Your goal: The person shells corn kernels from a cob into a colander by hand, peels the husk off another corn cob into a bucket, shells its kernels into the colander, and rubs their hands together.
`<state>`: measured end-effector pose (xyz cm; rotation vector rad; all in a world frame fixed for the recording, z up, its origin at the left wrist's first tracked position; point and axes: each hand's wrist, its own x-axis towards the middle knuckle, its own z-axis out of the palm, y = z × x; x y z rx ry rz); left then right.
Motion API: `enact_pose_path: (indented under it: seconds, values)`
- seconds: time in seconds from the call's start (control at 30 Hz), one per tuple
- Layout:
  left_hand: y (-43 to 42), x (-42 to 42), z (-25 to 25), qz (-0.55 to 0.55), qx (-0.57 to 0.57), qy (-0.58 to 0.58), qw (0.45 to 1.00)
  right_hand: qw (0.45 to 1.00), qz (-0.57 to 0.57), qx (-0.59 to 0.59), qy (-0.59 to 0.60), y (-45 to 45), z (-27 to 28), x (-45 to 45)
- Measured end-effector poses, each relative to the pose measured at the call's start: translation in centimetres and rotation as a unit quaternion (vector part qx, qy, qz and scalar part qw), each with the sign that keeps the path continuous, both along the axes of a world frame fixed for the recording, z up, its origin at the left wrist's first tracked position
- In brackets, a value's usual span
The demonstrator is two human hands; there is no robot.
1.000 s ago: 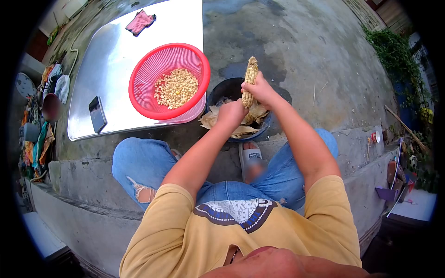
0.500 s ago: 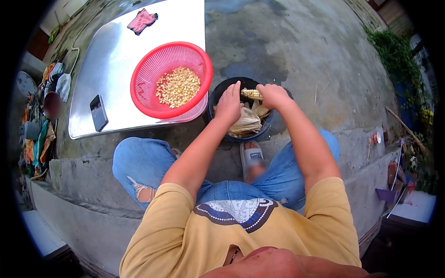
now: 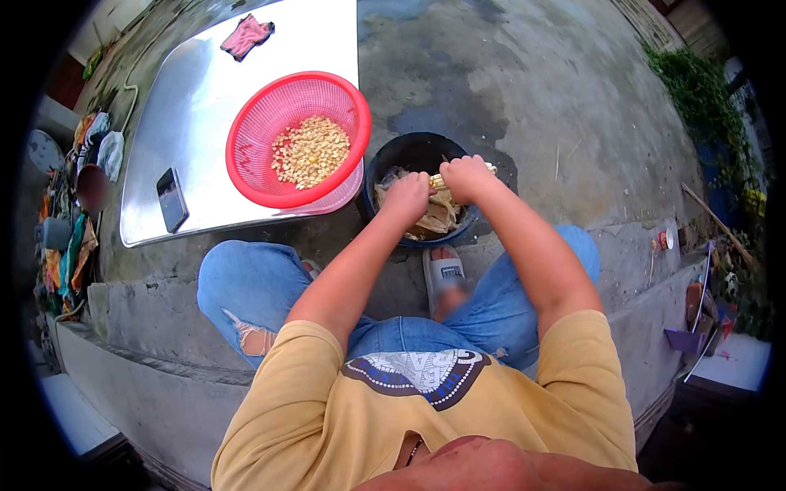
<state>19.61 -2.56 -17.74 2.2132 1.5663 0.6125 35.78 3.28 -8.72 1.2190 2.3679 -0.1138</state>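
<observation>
Both my hands are over a dark bucket (image 3: pixel 391 155) that holds dry husks (image 3: pixel 442 214). My right hand (image 3: pixel 468 178) is closed around a corn cob (image 3: pixel 438 182), whose tip shows beyond the fingers on the right. My left hand (image 3: pixel 407 199) is closed at the cob's left end; the fingertips are partly hidden, and whether they grip the cob or a bit of husk is too small to tell. To the left, a red basket (image 3: pixel 246 172) holds loose corn kernels (image 3: pixel 311 152).
The basket stands on a shiny metal table (image 3: pixel 164 123), with a phone (image 3: pixel 172 200) and a pink cloth (image 3: pixel 246 37). A sandaled foot (image 3: pixel 444 278) is just below the bucket. A concrete ledge runs beneath my legs.
The cob has gone from upright to lying sideways, low over the bucket. My left hand, spread half a second ago, has closed at the cob's left end.
</observation>
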Motion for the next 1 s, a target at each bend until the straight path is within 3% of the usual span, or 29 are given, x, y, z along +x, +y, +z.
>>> enact_pose_path:
  seconds: [0.27,0.37,0.57,0.67,0.77,0.87,1.0]
  values:
    - [-0.7,0.3,-2.1,0.007,0.011,0.050,0.999,0.998,-0.056,0.007,-0.019,-1.4,-1.0,-1.0]
    - [-0.9,0.4,-2.3,0.013,-0.029,0.043,0.999,0.998,-0.068,-0.002,-0.007,-1.9,-1.1,-1.5]
    - [-0.5,-0.3,-0.9,0.062,-0.172,0.068,0.981,0.973,-0.227,-0.018,0.045,-1.9,-1.7,-2.2]
    - [0.0,-1.5,-2.8,0.074,-0.188,0.118,0.972,0.981,-0.188,-0.011,0.036,-1.0,-2.4,-1.7]
    - [-0.7,-2.0,-6.1,0.099,0.016,0.075,0.992,0.989,-0.143,-0.025,0.025,-0.5,-2.2,-1.3]
    - [-0.1,-1.9,-4.1,0.085,-0.021,-0.045,0.995,0.991,-0.124,-0.056,-0.004,0.1,-2.4,-1.0]
    - [1.0,-1.6,0.0,0.065,-0.217,0.025,0.974,0.990,-0.121,-0.070,-0.011,0.7,-1.9,-1.1]
